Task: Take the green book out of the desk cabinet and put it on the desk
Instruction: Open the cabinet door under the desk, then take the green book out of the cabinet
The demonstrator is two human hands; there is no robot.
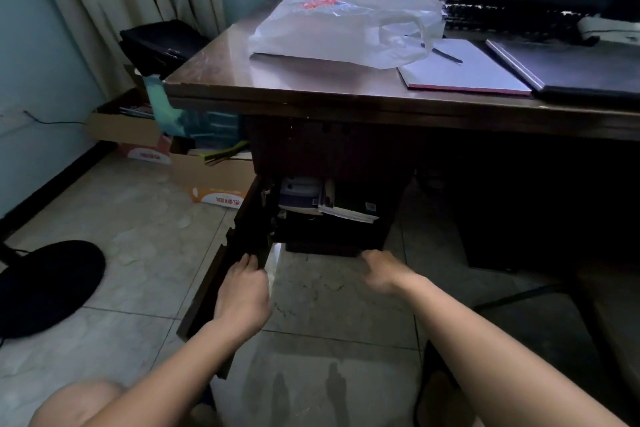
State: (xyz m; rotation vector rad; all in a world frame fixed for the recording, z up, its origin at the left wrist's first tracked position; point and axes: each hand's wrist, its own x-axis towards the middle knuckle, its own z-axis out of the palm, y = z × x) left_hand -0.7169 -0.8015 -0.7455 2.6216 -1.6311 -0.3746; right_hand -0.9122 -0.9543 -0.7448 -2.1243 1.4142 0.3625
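Door [221, 274]: swung wide to the left, edge toward the camera; it leaves the cabinet [329, 212] mouth clear for reaching in.
Left hand [244, 291]: fingers curled over the door's free edge, clenched on it; judged to be holding the door back so it cannot swing shut.
Cabinet: low under the desk [311, 80], dark inside; a shelf carries a loose stack, with a lower space too dim to read.
Stack, left part: a pale bluish item [299, 192], lying flat, pushed against the hinge side.
Book [353, 199]: dark green cover, lying flat on top of some white papers [349, 213] at the right of the shelf, spine or edge facing out; not yet touched.
Right hand [379, 269]: low in front of the cabinet's bottom edge, below the book, apart from it; blurred, fingers seem loosely spread and holding nothing, but I cannot tell for certain.
Step, judged: cabinet open, reach for the book just starting.
Desk: bare patch near the front left corner, in front of the bag [346, 24]; likely landing spot.
Notepad [464, 68]: right of the bag, pen on it; takes up the middle.
Risk, judged: the papers under the book may slide out with it.
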